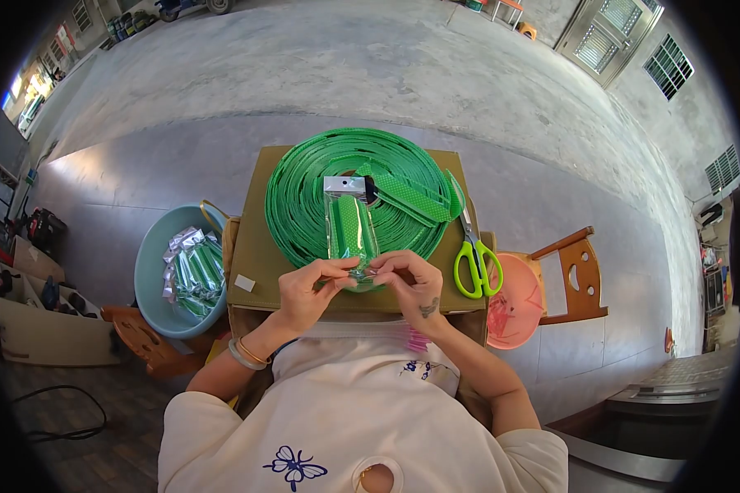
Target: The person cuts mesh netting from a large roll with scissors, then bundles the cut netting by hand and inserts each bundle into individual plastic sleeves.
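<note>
A clear plastic packet (352,226) with a silver header lies over the big green coil (292,197) of dotted strip. Inside the packet is a folded piece of green dotted material. My left hand (314,286) pinches the packet's near end at its left corner. At the right corner of that same end, the fingertips of my right hand (411,282) are closed on the plastic. Some of the green strip (407,197) lies loosely folded across the coil's top right. Beside my right hand rest scissors with lime-green handles (477,269), their blades partly against the coil.
The coil sits on a brown box-like table (259,238). To the left, a light blue basin (146,283) holds several filled packets (196,275). A pink basin (514,300) stands at right on a wooden chair (580,275).
</note>
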Available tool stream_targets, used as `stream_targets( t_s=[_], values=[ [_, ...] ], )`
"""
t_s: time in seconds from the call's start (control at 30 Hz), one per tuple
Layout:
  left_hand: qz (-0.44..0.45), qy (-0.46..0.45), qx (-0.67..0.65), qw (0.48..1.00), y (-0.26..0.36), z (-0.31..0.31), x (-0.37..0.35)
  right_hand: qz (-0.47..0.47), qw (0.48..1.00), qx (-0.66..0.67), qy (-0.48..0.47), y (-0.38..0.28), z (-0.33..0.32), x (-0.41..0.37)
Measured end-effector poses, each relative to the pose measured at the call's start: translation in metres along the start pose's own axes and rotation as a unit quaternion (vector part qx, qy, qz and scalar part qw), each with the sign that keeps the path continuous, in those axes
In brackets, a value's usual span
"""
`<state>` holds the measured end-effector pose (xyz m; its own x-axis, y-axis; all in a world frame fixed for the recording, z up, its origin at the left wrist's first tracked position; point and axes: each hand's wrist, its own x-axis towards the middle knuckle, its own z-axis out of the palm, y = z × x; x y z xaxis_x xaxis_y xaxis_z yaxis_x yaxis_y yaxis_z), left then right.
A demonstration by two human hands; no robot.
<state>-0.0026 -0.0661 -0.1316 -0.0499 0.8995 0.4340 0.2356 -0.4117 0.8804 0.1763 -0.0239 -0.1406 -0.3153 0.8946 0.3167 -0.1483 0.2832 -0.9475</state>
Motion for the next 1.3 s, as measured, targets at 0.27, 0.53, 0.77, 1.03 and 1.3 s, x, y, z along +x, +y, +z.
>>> stream_targets(
  t_s=[0.27,0.53,0.77,1.03,1.3],
  values=[
    [-0.139,0.072,-0.079,0.985,0.004,-0.007,-0.011,0.245,0.955,0.168,0.025,-0.021,0.018,-0.002],
    [-0.413,0.079,-0.313,0.852,0.011,-0.011,-0.014,0.283,0.945,0.16,0.042,-0.018,0.022,-0.006],
    [-0.427,0.081,-0.348,0.831,0.011,-0.01,-0.015,0.277,0.945,0.169,0.05,-0.012,0.022,-0.008],
    [-0.431,0.09,-0.373,0.817,0.006,-0.007,-0.019,0.259,0.945,0.19,0.055,-0.012,0.023,-0.007],
    [-0.395,0.094,-0.325,0.854,0.009,-0.004,-0.018,0.269,0.944,0.174,0.076,-0.013,0.023,-0.008]
  ],
)
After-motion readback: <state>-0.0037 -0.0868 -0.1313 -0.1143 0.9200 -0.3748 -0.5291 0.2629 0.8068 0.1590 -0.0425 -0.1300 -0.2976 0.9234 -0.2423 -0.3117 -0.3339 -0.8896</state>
